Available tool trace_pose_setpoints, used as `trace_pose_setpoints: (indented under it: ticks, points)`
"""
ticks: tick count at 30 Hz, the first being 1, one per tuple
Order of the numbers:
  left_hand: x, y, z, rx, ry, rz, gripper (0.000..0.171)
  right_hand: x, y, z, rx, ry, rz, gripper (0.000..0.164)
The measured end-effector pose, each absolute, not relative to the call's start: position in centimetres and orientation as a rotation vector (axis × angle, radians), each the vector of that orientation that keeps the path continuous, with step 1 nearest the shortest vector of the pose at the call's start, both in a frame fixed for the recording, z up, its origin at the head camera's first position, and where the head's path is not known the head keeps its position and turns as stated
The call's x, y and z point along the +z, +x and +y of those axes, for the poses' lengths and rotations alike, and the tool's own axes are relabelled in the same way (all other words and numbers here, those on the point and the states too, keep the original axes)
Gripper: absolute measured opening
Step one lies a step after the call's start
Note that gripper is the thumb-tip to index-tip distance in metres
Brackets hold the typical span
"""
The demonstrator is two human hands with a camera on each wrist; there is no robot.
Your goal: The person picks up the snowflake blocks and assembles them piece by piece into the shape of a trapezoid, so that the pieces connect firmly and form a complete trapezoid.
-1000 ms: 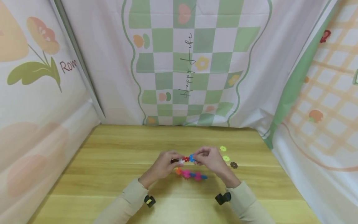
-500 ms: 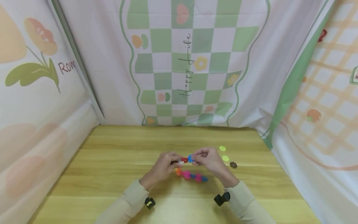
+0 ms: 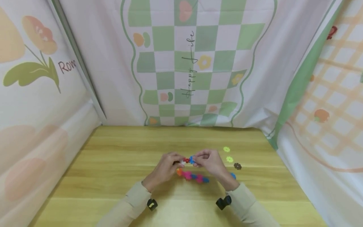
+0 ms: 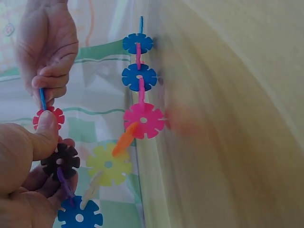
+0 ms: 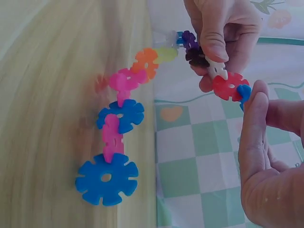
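Observation:
Both hands hold a chain of slotted plastic flower discs up over the table. My left hand [image 3: 165, 165] pinches it around the white disc [image 5: 217, 70] and the dark brown disc [image 4: 60, 164]. Between the hands sits a red disc [image 5: 230, 86], with a blue disc [image 5: 244, 92] slotted into its edge. Thumb and fingers of my right hand [image 3: 210, 160] pinch that blue disc. Past the left hand the chain runs through purple, blue, white, yellow and orange discs, then pink [image 4: 144, 121] and blue ones, drooping toward the table to a blue end disc [image 5: 92, 183].
Two yellow-green discs [image 3: 226, 149] and a dark brown disc [image 3: 237, 166] lie loose on the wooden table [image 3: 127, 145], right of the hands. Another blue disc [image 3: 233, 176] shows beside the right wrist. Printed cloth [image 3: 185, 107] hangs behind the table.
Both hands keep their grip, and the right hand with the blue disc has shifted slightly left. The hanging chain sways a little. A loose blue disc now shows beside the right wrist.

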State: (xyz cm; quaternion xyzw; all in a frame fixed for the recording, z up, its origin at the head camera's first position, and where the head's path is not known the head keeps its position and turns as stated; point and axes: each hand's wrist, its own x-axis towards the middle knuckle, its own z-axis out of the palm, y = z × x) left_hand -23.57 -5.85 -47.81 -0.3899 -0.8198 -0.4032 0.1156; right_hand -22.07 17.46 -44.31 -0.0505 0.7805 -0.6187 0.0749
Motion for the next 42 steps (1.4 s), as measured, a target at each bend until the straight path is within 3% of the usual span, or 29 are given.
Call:
trace_pose_setpoints:
  ticks: [10,18,23,33,42]
  points:
    - [-47.5,-23.5,-5.2,-1.198,-1.057,-2.560,0.041,-44.3,-22.0,17.4,-1.798,-0.185,2.325,0.026]
    - [-46.7,-23.7,-4.2,-1.422,-1.103,-2.441,0.030,-43.1,-22.2,18.0,-1.686,-0.255,2.376,0.043]
    - [-46.6,-23.6,-4.3,-1.597,-0.993,-2.405,0.032,-42.0,-22.3,21.0,-1.615,-0.283,2.429,0.051]
    - [-46.4,-23.8,-4.7,-1.763,-0.882,-2.380,0.040,-43.5,-21.7,29.9,-1.050,-0.393,2.764,0.029]
    - [-46.7,-24.0,-4.5,-1.819,-0.890,-2.384,0.042,-47.4,-20.2,32.6,-0.803,-0.438,2.820,0.024]
